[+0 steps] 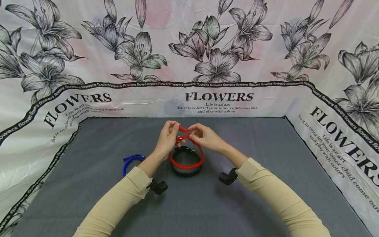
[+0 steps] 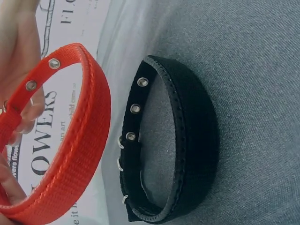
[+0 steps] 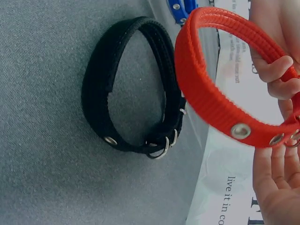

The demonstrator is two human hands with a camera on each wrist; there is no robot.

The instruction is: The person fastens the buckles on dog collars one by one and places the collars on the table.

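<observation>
Both hands hold a red buckled collar (image 1: 187,166) up in front of the back wall, its loop hanging below them. At the buckle side the left hand (image 1: 168,140) grips the strap between thumb and fingers. The right hand (image 1: 208,136) pinches the collar's strap on the other side, fingers bent. Metal eyelets show along the red strap in both wrist views. Just behind the red loop a black collar (image 2: 197,126) stands on the grey cloth as a closed ring, its metal rings and eyelets visible. Fingers partly hide the red buckle.
A blue collar (image 1: 128,161) lies on the grey cloth (image 1: 254,204) to the left, partly covered by the left forearm. A white flower-printed sheet (image 1: 219,98) rises at the back and sides. Each wrist carries a black camera (image 1: 228,177).
</observation>
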